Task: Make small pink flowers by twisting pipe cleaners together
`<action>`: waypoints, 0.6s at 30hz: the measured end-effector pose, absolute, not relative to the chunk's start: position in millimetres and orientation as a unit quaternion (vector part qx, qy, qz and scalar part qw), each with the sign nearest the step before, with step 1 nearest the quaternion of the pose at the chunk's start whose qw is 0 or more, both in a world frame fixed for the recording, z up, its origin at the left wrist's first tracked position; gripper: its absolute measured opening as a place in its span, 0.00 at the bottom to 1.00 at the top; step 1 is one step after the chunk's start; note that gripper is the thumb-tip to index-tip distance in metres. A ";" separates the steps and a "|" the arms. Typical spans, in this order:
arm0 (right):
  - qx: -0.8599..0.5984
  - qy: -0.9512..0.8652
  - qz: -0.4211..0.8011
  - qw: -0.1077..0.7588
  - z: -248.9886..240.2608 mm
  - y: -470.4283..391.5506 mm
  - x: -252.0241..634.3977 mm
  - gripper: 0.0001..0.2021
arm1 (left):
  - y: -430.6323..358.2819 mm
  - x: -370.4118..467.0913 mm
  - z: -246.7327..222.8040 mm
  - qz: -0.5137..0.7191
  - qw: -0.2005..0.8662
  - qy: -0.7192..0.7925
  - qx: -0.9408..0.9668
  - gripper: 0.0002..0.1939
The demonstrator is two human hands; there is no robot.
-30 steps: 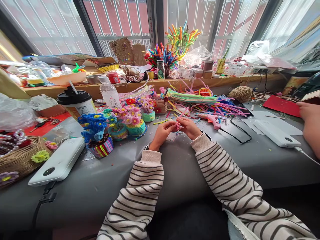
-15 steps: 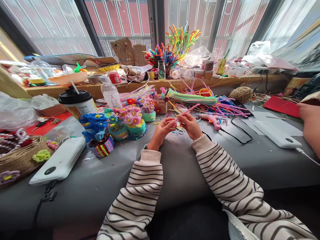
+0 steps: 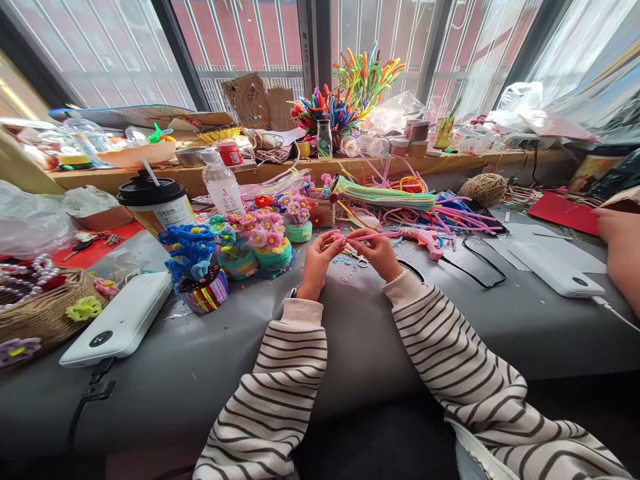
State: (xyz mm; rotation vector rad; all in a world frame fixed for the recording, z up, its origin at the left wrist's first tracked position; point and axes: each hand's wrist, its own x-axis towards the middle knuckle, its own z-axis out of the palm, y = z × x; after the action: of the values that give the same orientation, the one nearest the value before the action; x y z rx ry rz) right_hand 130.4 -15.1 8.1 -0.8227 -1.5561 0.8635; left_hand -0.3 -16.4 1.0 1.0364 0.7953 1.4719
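Note:
Between my two hands is a pink pipe cleaner (image 3: 369, 236). My left hand (image 3: 320, 261) pinches its curled end, and my right hand (image 3: 381, 255) pinches it close by, with the straight part pointing right past the fingers. The fingertips nearly meet above the grey table (image 3: 360, 333). Small scissors (image 3: 363, 263) and blue scraps lie just beyond the hands. To the left stand pots of pink flowers (image 3: 265, 230) and a striped pot of blue flowers (image 3: 193, 257).
A pink glue gun (image 3: 431, 243) with a black cord lies right of the hands. Behind it are bundled pipe cleaners (image 3: 385, 193) and twine (image 3: 484, 189). White power banks (image 3: 120, 320) lie on both sides. Another person's hand (image 3: 623, 240) is at the right edge.
My right hand has turned slightly, and the pipe cleaner's free end has swung down from slanting upward to nearly level. My left hand has shifted slightly left.

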 end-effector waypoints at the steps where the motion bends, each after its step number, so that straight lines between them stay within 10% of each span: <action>1: -0.354 -0.660 0.363 0.555 8.4 -15.6 130.4 0.12 | -16.2 -0.3 0.5 0.618 0.554 0.335 0.446 0.19; 18: -0.400 -0.646 0.310 0.571 0.4 -8.1 132.0 0.15 | -17.7 -0.6 -1.5 0.580 0.534 0.341 0.512 0.20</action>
State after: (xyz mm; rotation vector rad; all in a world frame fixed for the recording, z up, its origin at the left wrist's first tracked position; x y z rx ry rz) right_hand 132.0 -8.1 0.4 -0.9376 -1.5154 0.7281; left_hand -0.6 -17.7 -1.5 1.2205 0.8136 1.3828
